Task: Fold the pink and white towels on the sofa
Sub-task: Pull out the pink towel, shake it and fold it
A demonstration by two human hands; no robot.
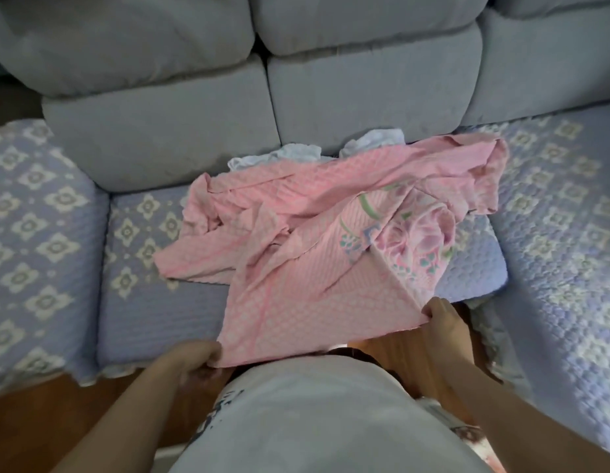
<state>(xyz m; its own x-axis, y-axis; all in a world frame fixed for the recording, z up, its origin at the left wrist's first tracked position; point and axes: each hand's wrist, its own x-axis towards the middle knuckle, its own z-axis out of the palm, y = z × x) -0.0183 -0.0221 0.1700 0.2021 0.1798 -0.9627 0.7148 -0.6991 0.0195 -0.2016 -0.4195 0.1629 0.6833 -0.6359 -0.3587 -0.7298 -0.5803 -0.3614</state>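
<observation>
Pink towel (324, 233) sprawls crumpled across the sofa seat (153, 315); left hand (198, 360) and right hand (440, 314) each pinch a near corner, white towel (296, 153) apparently beyond their fingertips.

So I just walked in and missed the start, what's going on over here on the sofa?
A person is starting to fold the pink towel. The left hand and right hand each grip a corner of its near edge, while the rest lies crumpled on the sofa seat. The white towel sits bunched behind it against the back cushions, not yet touched.
</observation>
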